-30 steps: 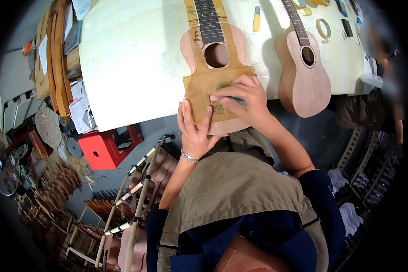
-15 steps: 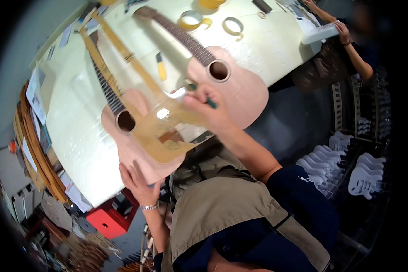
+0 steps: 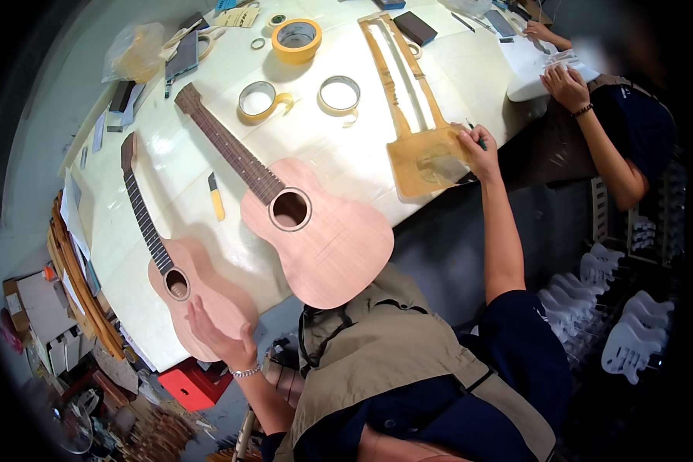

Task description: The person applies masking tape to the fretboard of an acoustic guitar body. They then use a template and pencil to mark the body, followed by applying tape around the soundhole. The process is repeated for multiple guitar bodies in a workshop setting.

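Note:
My right hand [image 3: 481, 154] grips the edge of a translucent amber template [image 3: 412, 158] with two long arms, at the right side of the table. A dark green pencil-like stick [image 3: 482, 144] pokes out between the same fingers. My left hand [image 3: 227, 343] has its fingers stretched out flat against the lower body of the left bare-wood ukulele [image 3: 196, 266]. A second, pinkish bare-wood ukulele [image 3: 335, 246] lies in the middle, its body toward me and its neck pointing far left. Neither hand touches it.
Rolls of tape [image 3: 296, 41] and a yellow-handled cutter [image 3: 216, 198] lie on the pale table [image 3: 123, 285]. A dark block [image 3: 415, 28] rests beyond the template. Far right, another person's hand [image 3: 568, 88] holds a white piece. White guitar-shaped bodies [image 3: 631, 339] hang at the right; a red box [image 3: 191, 385] stands below left.
The template has gone right with my right hand, from over the left ukulele to the table beyond the middle one. My left hand stays at the left ukulele. The view has shifted.

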{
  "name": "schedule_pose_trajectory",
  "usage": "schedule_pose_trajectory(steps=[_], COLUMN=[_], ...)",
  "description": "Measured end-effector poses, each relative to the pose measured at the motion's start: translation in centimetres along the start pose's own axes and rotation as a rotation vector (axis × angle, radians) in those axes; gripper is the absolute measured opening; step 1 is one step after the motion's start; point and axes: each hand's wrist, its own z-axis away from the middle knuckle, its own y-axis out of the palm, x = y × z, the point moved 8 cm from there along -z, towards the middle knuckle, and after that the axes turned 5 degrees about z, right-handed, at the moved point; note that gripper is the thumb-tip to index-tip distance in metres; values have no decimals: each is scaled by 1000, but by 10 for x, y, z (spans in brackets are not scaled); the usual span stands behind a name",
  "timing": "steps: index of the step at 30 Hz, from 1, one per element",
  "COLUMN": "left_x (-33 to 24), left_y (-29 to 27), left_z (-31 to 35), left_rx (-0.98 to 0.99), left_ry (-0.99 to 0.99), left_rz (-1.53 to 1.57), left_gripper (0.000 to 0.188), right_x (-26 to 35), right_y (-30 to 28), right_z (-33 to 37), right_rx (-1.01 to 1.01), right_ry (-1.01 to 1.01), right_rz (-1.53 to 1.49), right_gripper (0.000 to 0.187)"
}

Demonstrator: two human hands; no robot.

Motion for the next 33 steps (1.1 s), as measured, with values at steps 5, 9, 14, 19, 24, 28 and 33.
schedule_pose_trajectory(steps=[5, 9, 14, 19, 24, 28, 33], left_x=[-36, -53, -69, -91, -81, -77, -101], left_y=[27, 41, 54, 73, 90, 127, 140], left_z=[2, 7, 5, -23, -32, -25, -33], left_rx=[47, 83, 48, 0, -71, -113, -152], left_ry=[-58, -93, -147, -49, -296, -581, -590], left_rz=[20, 23, 91, 173, 553, 1017, 1187], left_gripper=[75, 73, 67, 47, 11, 8, 16], right_x=[29, 13, 38, 15, 30, 66, 72], right_y=[71, 135, 223, 270, 273, 265, 253], right_z=[-24, -51, -56, -55, 22, 93, 133], right_rx=[-25, 227, 175, 327, 514, 471, 374], right_ry=[-497, -586, -695, -378, 326, 271, 164], right_rz=[1297, 1589, 1208, 1214, -444, -594, -393], right_gripper=[19, 18, 14, 25, 44, 68, 51])
